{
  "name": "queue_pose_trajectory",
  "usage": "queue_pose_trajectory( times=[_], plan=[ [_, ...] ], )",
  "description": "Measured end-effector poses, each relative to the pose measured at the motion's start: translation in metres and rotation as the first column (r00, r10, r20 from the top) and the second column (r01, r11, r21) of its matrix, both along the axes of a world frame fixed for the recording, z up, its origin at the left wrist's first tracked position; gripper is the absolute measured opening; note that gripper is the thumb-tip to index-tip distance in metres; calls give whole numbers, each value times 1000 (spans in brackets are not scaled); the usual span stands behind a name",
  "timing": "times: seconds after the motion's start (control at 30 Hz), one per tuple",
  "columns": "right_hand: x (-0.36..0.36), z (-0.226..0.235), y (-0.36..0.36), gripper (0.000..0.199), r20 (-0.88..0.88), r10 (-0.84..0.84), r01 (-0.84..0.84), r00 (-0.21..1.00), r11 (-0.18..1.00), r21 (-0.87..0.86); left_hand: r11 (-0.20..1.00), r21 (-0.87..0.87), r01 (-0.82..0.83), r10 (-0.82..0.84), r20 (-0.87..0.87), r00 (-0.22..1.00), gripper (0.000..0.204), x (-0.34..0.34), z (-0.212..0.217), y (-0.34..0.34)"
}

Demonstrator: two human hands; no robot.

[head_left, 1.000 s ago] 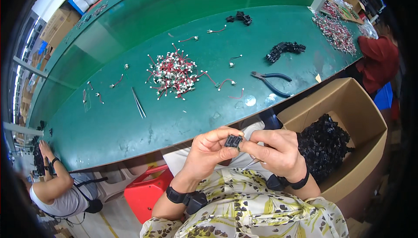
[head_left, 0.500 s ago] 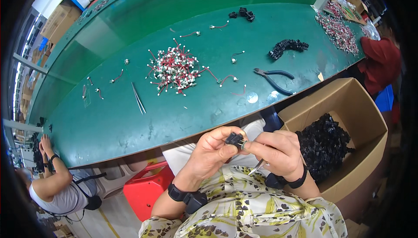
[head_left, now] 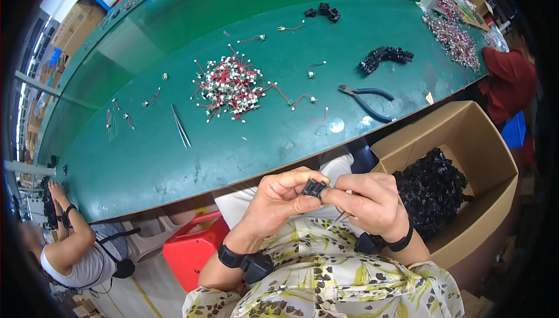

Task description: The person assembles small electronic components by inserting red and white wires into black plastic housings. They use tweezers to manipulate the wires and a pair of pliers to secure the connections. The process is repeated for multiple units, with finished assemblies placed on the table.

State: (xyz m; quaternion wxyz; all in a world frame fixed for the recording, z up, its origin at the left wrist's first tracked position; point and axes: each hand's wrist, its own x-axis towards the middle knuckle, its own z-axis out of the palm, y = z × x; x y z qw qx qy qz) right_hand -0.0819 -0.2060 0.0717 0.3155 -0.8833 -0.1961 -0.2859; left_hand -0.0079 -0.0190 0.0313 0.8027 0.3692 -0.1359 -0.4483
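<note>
My left hand (head_left: 283, 194) pinches a small black plastic housing (head_left: 314, 188) between thumb and fingers, in front of my body below the table edge. My right hand (head_left: 372, 201) is closed, its fingertips pressed against the right side of that housing. A thin pointed metal tool (head_left: 338, 220), which looks like tweezers, sticks out below the right palm. Whatever lies between the right fingertips is too small and covered to make out. Both hands are apart from the green table (head_left: 256, 143).
On the table are a pile of red-wired white connectors (head_left: 230, 88), tweezers (head_left: 181, 126), cutting pliers (head_left: 368, 101) and a row of black housings (head_left: 385, 59). A cardboard box (head_left: 489, 187) of black parts stands right. A person (head_left: 75, 248) works at left, another (head_left: 508, 79) at right.
My right fingertips have come closer to the black housing, covering the small pale piece seen between them before. The view has shifted slightly.
</note>
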Motion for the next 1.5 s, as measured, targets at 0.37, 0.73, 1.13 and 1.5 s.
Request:
queue_pose_trajectory(
  times=[0.37,0.73,1.13,1.5],
  plan=[
    [3,-5,-6,44,-298,113,25,948,905,424,996,-69,48,-56,-118,991,39,-1,-2,-10],
    [5,18,-20,49,-323,71,-81,944,997,-18,999,20,36,-31,-226,974,37,-7,13,-2],
    [-18,10,-9,25,-395,-79,146,915,979,143,989,143,-45,65,-135,989,35,-11,6,6],
    [-15,9,3,23,-348,-175,152,921,984,-93,964,245,-103,117,-44,992,33,-13,9,2]
  ],
)
